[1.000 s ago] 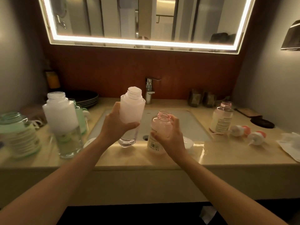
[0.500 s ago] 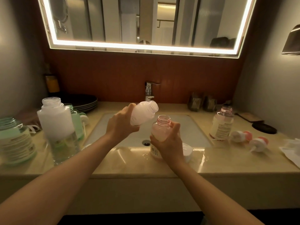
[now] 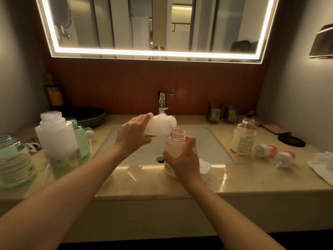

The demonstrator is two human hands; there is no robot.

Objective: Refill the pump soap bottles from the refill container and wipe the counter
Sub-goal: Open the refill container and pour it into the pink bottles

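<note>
1. The refill container is being held tilted in the grip of the left hand. The fingers are wrapped round its body, and its open mouth is just above the neck of the pink soap bottle. Whether rim and neck are touching cannot be told.
2. The pink soap bottle is being gripped round its body by the right hand. It is being steadied upright at the front edge of the surface, just in front of the sink.
3. The pour is probably best made slowly, with the container's mouth centred over the narrow neck and the lower bottle being pressed down so it does not tip. No stream can be made out, so the flow may not have begun.
4. A white cap is lying just beside the right hand, where a drip could land on it.
5. To the right, a second pink bottle is standing open, and two pump heads are lying on their sides near it. These are likely waiting to be refilled and refitted.
6. A white cloth is lying at the far right, well apart, and is probably meant for the wiping.
7. On the left, a large white bottle, green bottles and stacked plates are crowding the surface near the left forearm, so a knock is the likeliest risk there.
</note>
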